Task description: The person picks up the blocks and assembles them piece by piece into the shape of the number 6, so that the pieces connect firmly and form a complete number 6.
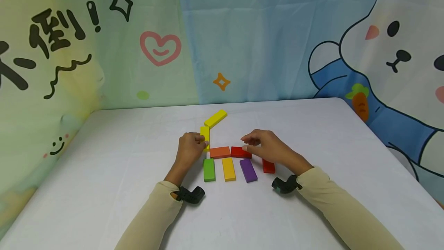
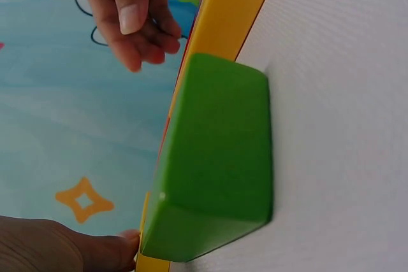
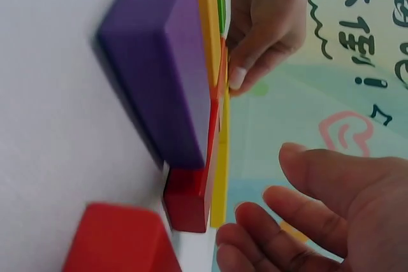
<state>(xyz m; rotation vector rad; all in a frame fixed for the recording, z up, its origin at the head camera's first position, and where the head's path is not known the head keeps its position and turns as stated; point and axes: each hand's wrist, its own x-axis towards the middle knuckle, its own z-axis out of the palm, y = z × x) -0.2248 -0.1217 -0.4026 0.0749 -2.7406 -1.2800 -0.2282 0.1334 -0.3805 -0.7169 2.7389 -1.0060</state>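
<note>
My left hand [image 1: 190,149] pinches a yellow block [image 1: 204,132] between thumb and fingers, and the hand covers part of it. Just beyond it, a second yellow block [image 1: 216,118] lies slanted, its near end close to the first. My right hand [image 1: 265,146] hovers by a red block [image 1: 239,152], fingers loosely bent and holding nothing. That red block lies end to end with an orange block [image 1: 220,152], whose left end is beside the pinched block. In the right wrist view, a gap shows between the right thumb and fingers.
Nearer me on the white table [image 1: 104,188] lie a green block [image 1: 209,170], an amber block [image 1: 229,169], a purple block [image 1: 248,170] and another red block [image 1: 268,166], the last partly under my right hand. A printed cloth backdrop [image 1: 260,41] hangs behind the table.
</note>
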